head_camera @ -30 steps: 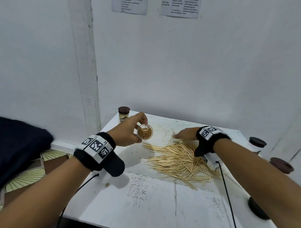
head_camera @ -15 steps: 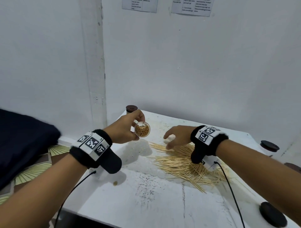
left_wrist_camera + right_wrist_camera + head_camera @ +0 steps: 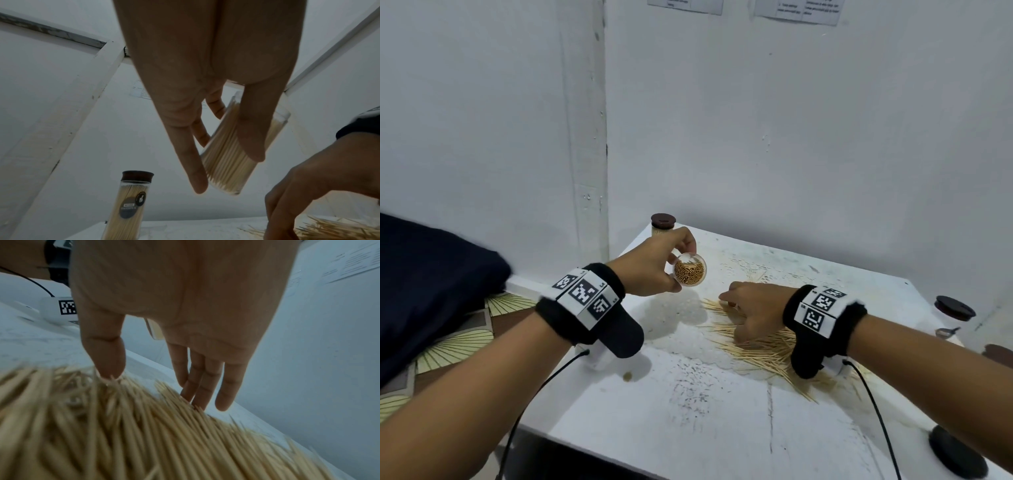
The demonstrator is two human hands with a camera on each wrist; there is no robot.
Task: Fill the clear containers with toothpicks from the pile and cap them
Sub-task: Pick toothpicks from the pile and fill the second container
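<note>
Over the toothpick pile [image 3: 756,339], a small aligned bunch should be pinched by the right hand [image 3: 751,310], whose nearly straight fingers [image 3: 197,386] only touch the sticks, while the open toothpick container [image 3: 690,273], gripped by the left hand [image 3: 650,270], is kept tilted.

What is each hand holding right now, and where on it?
Left hand grips the open clear container by its side wall. Right hand holds nothing; its fingertips touch the toothpick pile.

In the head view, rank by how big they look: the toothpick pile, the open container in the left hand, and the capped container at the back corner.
1. toothpick pile, by far the widest.
2. open container, held tilted in the left hand; only its mouth faces the camera.
3. capped container, partly hidden behind that hand and farther off, so its ranking below the open container is unsure.
</note>
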